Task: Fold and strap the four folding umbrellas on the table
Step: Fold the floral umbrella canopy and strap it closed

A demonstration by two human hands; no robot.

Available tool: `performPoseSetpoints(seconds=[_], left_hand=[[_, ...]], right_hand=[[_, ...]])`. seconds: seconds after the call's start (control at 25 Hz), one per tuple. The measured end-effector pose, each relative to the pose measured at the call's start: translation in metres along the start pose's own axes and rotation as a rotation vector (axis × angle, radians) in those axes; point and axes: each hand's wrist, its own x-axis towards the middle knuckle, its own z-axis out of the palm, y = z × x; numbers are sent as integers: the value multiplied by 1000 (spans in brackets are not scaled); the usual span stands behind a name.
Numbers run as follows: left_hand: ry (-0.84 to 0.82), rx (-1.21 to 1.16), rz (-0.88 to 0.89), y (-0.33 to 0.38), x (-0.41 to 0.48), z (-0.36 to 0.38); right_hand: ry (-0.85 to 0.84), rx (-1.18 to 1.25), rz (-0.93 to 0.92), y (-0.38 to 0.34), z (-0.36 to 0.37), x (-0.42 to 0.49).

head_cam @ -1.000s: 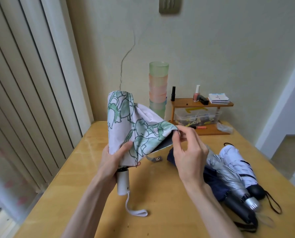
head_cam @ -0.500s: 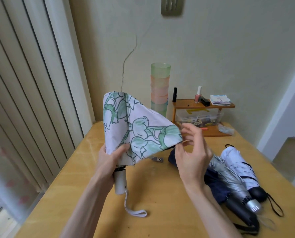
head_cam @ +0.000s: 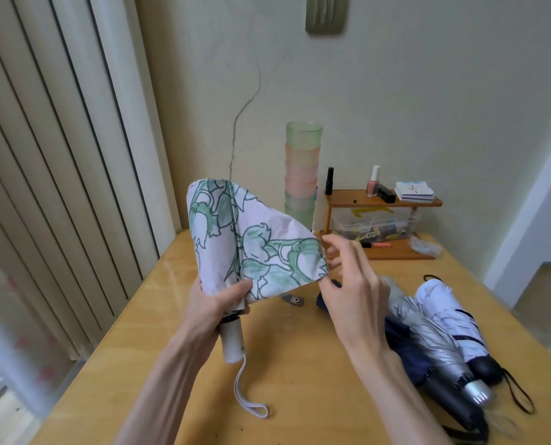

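While the left hand [head_cam: 216, 303] grips the floral umbrella [head_cam: 251, 248] upright above the table [head_cam: 299, 364], steadying it for pleating, the right hand [head_cam: 354, 290] hovers at a loose flap [head_cam: 293, 261]; fingers slack, seemingly empty.

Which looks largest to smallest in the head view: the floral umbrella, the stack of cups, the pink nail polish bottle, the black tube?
1. floral umbrella (also nearest the camera)
2. stack of cups
3. pink nail polish bottle and black tube look alike; no ranking.
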Motion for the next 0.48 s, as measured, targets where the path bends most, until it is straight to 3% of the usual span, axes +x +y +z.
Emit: performPoseSetpoints(seconds=[0.12,0.24,0.4,0.48], left_hand=[[40,-27,5,1,1,1],[123,-63,6,2,2,5],[100,-23,23,1,0,6],[135,56,31,2,-1,9]], right_hand=[[128,-40,-95,0,-1,-4],[186,61,18,0,3,-9],[-38,317,290,-2,9,-10],[-58,376,379,3,11,-10]])
